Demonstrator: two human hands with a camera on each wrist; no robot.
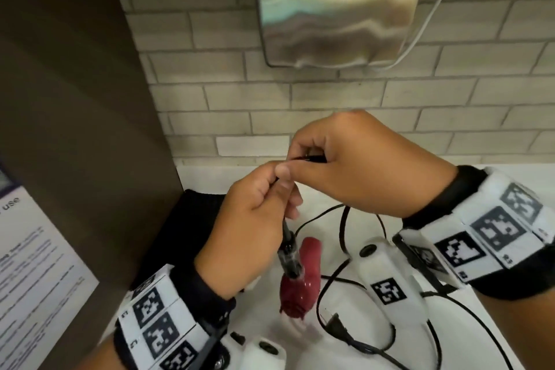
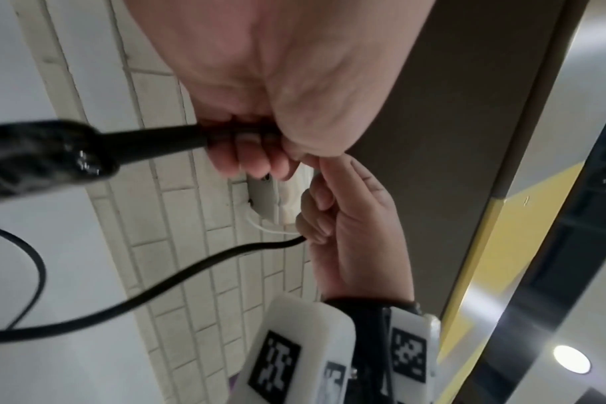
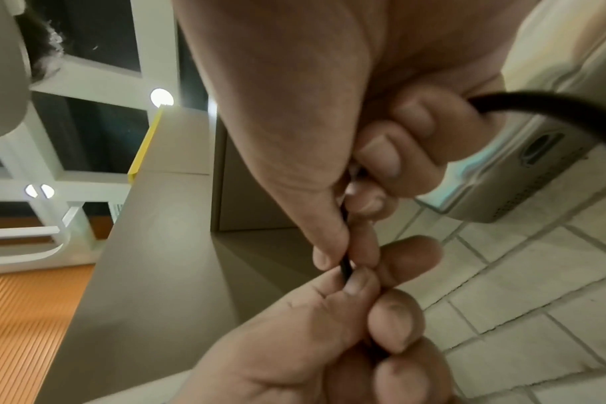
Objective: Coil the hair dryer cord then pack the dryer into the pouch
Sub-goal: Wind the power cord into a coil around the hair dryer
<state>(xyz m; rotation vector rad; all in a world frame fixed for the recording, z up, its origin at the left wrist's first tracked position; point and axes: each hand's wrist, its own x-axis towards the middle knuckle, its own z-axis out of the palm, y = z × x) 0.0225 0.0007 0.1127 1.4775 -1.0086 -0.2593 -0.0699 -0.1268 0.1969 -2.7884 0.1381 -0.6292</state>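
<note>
A small red hair dryer (image 1: 300, 285) hangs just above the white counter (image 1: 210, 177) by its black cord (image 1: 342, 231). My left hand (image 1: 258, 213) grips the cord right above the stiff black sleeve (image 1: 289, 258) where it enters the dryer. My right hand (image 1: 354, 165) pinches the same cord just past the left thumb, and the wrist views show the cord (image 3: 344, 266) between both thumbs. The rest of the cord loops loosely over the counter, ending in the plug (image 1: 339, 329). The black pouch (image 1: 186, 225) lies behind my left hand.
A steel hand dryer (image 1: 339, 9) with a white cable hangs on the tiled wall above. A brown partition (image 1: 75, 99) bearing a printed notice (image 1: 36, 279) closes off the left side. Loose cord loops cover the counter on the right.
</note>
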